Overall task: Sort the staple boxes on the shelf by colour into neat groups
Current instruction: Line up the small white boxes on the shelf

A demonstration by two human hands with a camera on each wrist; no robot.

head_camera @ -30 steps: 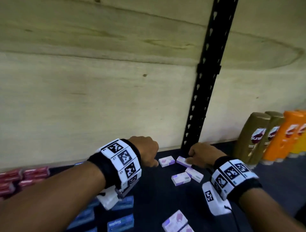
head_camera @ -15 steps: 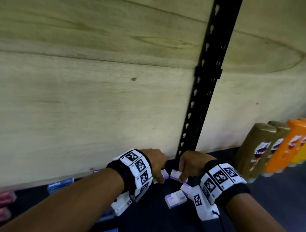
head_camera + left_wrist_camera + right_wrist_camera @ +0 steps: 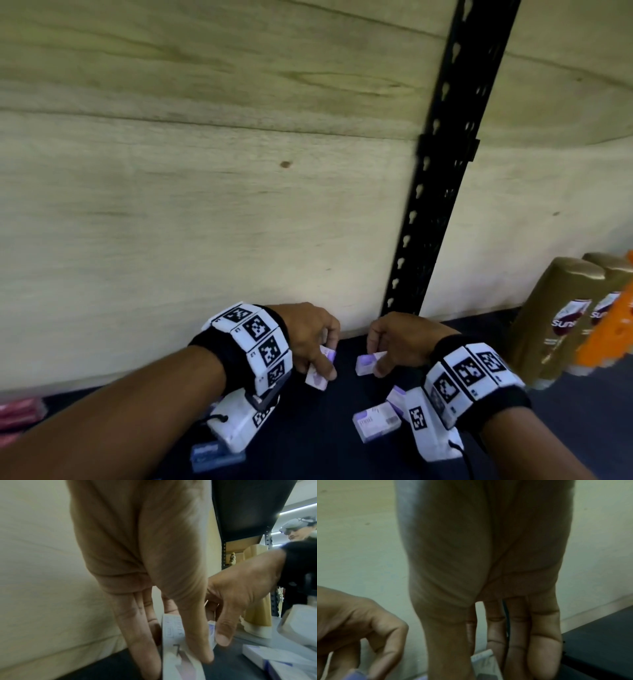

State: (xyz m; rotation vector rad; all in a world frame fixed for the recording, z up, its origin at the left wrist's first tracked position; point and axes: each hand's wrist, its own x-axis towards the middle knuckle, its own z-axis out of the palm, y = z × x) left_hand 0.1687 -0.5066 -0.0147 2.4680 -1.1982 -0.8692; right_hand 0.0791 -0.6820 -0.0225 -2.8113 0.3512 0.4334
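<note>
My left hand (image 3: 325, 356) pinches a purple-and-white staple box (image 3: 317, 377) between thumb and fingers, tipped up on its edge near the shelf's back. In the left wrist view the same box (image 3: 172, 632) stands upright under my thumb. A little to the right, my right hand (image 3: 375, 358) grips a second purple box (image 3: 364, 363) from above. Two more purple boxes (image 3: 376, 421) lie flat in front of my right wrist. Blue boxes (image 3: 215, 457) lie under my left wrist, and red boxes (image 3: 20, 411) sit at the far left.
The dark shelf (image 3: 308, 428) ends at a pale wooden back panel (image 3: 205, 222). A black perforated upright (image 3: 442, 171) stands just behind my right hand. Gold shampoo bottles (image 3: 548, 325) and an orange one (image 3: 613, 335) crowd the right side.
Both hands have gone from resting beside purple boxes to pinching one each. The left box has been tipped up off the shelf. The hands have drawn closer together.
</note>
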